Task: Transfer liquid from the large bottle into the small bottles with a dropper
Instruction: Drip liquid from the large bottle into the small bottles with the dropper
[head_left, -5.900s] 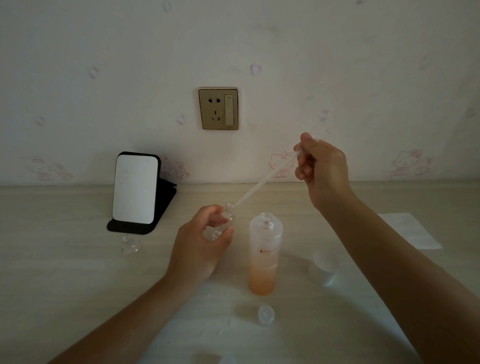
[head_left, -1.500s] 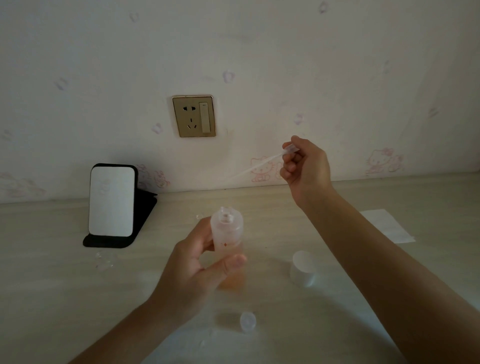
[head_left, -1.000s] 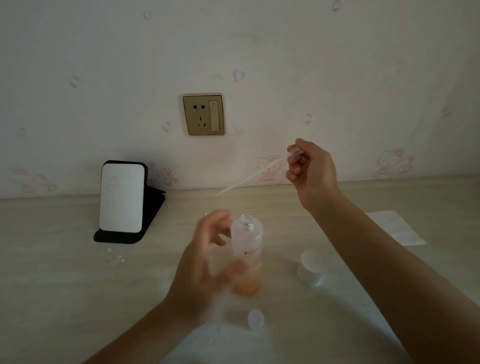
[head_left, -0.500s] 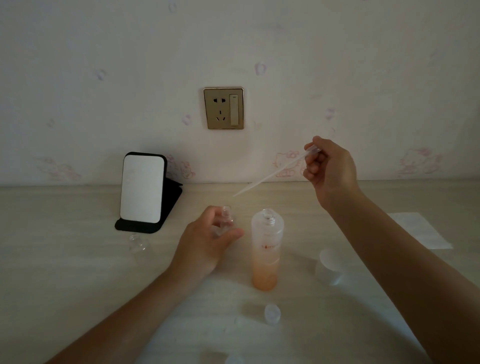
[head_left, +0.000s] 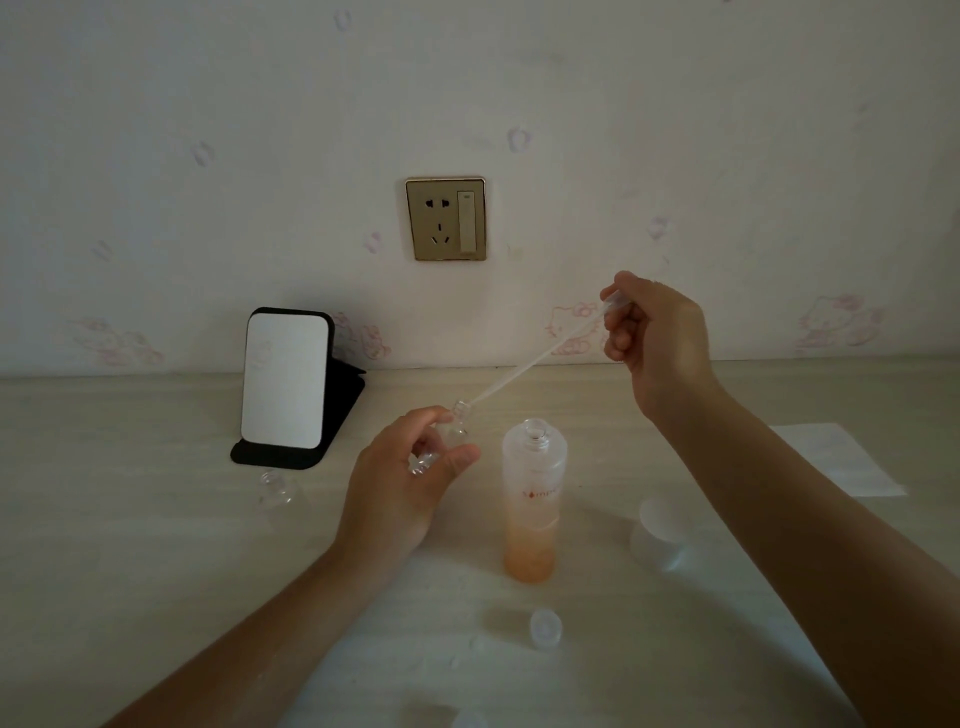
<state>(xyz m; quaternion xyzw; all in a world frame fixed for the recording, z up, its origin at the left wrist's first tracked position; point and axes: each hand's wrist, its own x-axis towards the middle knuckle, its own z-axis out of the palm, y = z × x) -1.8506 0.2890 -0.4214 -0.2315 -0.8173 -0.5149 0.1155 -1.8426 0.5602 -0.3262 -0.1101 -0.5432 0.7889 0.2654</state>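
The large frosted bottle stands uncapped in the middle of the table, with orange liquid in its lower third. Left of it, my left hand holds a small clear bottle tilted, neck up and to the right. My right hand is raised near the wall and pinches the bulb of a long thin clear dropper. The dropper slants down to the left and its tip sits at the small bottle's mouth. A second small clear bottle lies on the table further left.
A black stand with a white panel stands at the back left. A large frosted cap rests right of the big bottle, a small clear cap in front of it. A white paper sheet lies far right. A wall socket is above.
My left hand let go of the large bottle, set it on the table and took up the small bottle. My right hand brought the dropper tip down to the small bottle's mouth.
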